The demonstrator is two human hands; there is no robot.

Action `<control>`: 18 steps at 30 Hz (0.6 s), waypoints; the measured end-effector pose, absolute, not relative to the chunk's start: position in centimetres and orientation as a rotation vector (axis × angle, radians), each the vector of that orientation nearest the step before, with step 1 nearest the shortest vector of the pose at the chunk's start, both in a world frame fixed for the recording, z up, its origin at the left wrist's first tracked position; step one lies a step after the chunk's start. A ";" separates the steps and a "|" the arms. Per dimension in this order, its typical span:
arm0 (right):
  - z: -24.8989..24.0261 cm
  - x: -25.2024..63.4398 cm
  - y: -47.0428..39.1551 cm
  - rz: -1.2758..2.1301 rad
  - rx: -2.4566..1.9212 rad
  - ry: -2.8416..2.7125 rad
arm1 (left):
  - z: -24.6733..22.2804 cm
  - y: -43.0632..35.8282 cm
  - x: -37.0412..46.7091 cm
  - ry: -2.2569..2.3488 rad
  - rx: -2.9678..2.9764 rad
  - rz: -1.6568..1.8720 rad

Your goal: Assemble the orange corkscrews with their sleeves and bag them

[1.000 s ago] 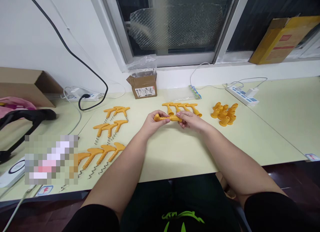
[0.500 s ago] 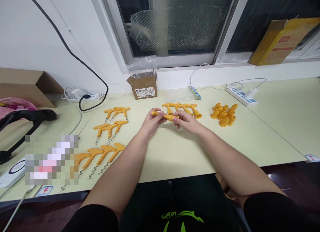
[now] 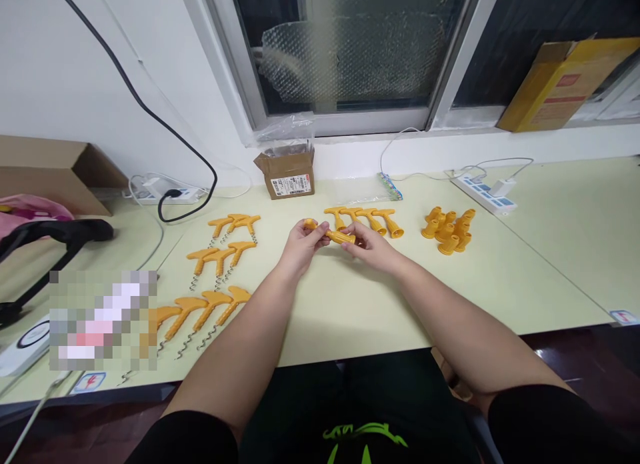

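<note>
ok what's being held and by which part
A yellow tool: the left hand grips its handle end, the right hand's fingers hold its ribbed sleeve.

I could see a way over the desk (image 3: 345, 311) between the forearms (image 3: 263, 321), blocked ahead by the left grip (image 3: 303, 246), right grip (image 3: 374, 247) and their sleeved T-handle (image 3: 342, 237). Just beyond lay four similar T-handles (image 3: 374, 221); corkscrews (image 3: 219, 253) crowded the left, while a lane ran right to the conical sleeves (image 3: 446, 231).
</note>
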State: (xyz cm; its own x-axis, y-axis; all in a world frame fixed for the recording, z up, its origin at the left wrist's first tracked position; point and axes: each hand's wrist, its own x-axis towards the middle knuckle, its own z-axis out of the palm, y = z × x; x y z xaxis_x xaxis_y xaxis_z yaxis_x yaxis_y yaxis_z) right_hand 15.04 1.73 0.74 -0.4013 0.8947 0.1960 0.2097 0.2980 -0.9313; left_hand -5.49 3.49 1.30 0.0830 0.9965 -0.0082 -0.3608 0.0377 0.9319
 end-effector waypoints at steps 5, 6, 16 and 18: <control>0.4 15.1 1.9 1.068 -1.029 -1.824 | 1.4 3.4 -5.3 0.924 0.943 1.298; 0.4 15.0 1.9 1.073 -1.030 -1.816 | 1.4 3.4 -5.3 0.929 0.935 1.296; -0.2 13.3 1.8 1.479 -0.923 -1.357 | 0.9 2.2 -4.1 0.823 0.917 1.211; -0.6 13.2 1.8 1.537 -0.904 -1.370 | 0.6 2.3 -4.1 0.882 0.919 1.204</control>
